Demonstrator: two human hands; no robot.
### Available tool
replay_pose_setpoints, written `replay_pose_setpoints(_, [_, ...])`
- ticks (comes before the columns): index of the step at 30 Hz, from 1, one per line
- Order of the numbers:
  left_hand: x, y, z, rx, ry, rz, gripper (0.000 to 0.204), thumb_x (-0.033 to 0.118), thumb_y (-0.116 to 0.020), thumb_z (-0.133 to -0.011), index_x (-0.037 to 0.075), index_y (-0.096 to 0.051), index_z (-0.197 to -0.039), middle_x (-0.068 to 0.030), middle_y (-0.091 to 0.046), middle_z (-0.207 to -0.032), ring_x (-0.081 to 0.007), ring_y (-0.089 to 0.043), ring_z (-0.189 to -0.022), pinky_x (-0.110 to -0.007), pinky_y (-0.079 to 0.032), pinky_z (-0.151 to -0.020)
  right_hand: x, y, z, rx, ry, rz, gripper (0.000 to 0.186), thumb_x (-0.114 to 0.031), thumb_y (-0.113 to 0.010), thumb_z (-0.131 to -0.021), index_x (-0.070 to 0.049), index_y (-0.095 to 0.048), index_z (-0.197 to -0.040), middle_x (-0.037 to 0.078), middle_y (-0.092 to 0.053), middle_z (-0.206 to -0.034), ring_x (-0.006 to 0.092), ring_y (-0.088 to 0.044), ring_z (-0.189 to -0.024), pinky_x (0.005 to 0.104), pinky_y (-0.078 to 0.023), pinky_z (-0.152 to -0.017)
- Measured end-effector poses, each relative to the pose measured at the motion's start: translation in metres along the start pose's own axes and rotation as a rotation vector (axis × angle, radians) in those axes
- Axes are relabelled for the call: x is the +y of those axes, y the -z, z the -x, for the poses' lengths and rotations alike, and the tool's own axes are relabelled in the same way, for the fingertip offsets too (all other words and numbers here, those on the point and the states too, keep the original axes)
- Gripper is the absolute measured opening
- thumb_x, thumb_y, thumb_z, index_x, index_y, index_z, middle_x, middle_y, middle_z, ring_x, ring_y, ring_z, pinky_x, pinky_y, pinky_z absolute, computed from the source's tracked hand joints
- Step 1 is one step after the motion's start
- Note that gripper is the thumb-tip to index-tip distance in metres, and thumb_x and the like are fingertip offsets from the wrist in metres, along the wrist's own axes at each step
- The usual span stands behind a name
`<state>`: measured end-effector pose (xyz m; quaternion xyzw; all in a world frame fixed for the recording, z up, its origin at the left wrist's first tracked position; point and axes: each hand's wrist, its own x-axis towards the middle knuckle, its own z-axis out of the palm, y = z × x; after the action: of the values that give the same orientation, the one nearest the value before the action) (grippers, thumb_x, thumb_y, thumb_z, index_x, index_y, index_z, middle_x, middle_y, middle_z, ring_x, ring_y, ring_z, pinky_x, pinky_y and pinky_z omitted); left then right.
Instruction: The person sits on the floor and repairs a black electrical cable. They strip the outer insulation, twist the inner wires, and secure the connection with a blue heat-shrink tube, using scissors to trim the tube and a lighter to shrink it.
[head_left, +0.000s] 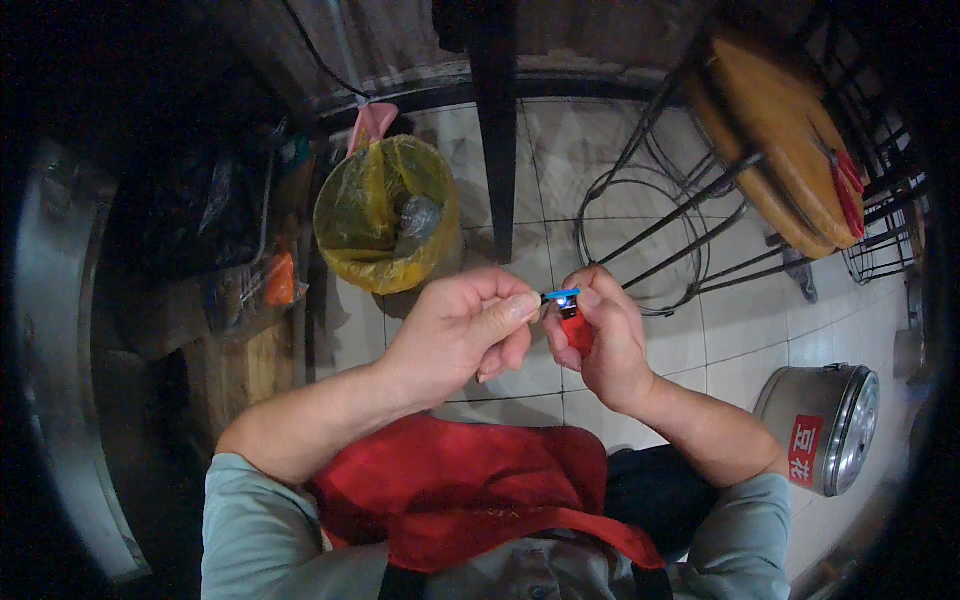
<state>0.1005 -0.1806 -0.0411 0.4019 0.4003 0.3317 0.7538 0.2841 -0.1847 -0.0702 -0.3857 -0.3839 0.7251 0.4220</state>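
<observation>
My left hand [475, 318] is closed in a pinch on a thin dark wire, mostly hidden by the fingers. From its fingertips a short blue sleeve [562, 294] reaches across toward my right hand. My right hand [612, 340] is wrapped round a red lighter [577, 332], held upright with a small bright glow at its top. That glow sits just under the blue sleeve; whether it touches cannot be made out. Both hands are close together in front of my red apron [450, 480].
A bin [340, 265] lined with a yellow bag stands ahead to the left. Ahead to the right is a wooden-topped stool [760, 140] with red-handled pliers [848, 190] on it. A lidded metal pot [825, 430] sits at the right. A dark post [494, 130] rises ahead.
</observation>
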Motion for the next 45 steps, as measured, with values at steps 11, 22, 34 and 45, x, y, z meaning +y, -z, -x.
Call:
replay_pose_setpoints(11, [0.000, -0.001, 0.002, 0.027, -0.009, 0.003, 0.016, 0.022, -0.054, -0.093, 0.006, -0.053, -0.094, -0.0027, -0.051, -0.060, -0.0089, -0.041, -0.047, -0.022, -0.031, -0.043, 0.001, -0.003, 0.000, 0.017, 0.037, 0.015, 0.023, -0.030, -0.037, -0.091, -0.008, -0.044, -0.093, 0.002, -0.049, -0.068, 0.0066, -0.039, -0.053, 0.0199, -0.031, -0.044])
replay_pose_setpoints(22, [0.000, -0.001, 0.003, 0.029, -0.106, -0.134, 0.010, 0.010, -0.060, -0.089, 0.006, -0.052, -0.092, 0.0010, -0.055, -0.070, -0.0034, -0.047, -0.060, -0.018, -0.035, -0.051, 0.002, 0.001, 0.000, -0.005, 0.033, 0.031, 0.023, -0.030, -0.038, -0.091, -0.009, -0.045, -0.090, 0.002, -0.049, -0.066, 0.0069, -0.040, -0.052, 0.0200, -0.031, -0.044])
replay_pose_setpoints(34, [-0.010, -0.002, 0.004, 0.148, -0.430, -0.531, 0.013, 0.005, -0.062, -0.085, 0.002, -0.050, -0.090, 0.0006, -0.051, -0.071, -0.0055, -0.047, -0.064, -0.021, -0.040, -0.058, 0.004, -0.003, 0.001, 0.068, 0.044, 0.038, 0.026, -0.030, -0.039, -0.088, -0.005, -0.044, -0.094, 0.008, -0.049, -0.059, 0.0113, -0.037, -0.044, 0.0239, -0.029, -0.041])
replay_pose_setpoints(45, [-0.017, 0.002, -0.001, 0.186, -0.571, -0.639, 0.013, 0.004, -0.062, -0.083, 0.001, -0.051, -0.088, -0.0030, -0.052, -0.065, -0.0081, -0.048, -0.059, -0.024, -0.042, -0.054, 0.000, 0.001, 0.005, 0.012, 0.000, 0.008, 0.020, -0.027, -0.039, -0.090, -0.008, -0.045, -0.092, 0.003, -0.049, -0.072, 0.0085, -0.044, -0.057, 0.0206, -0.034, -0.047])
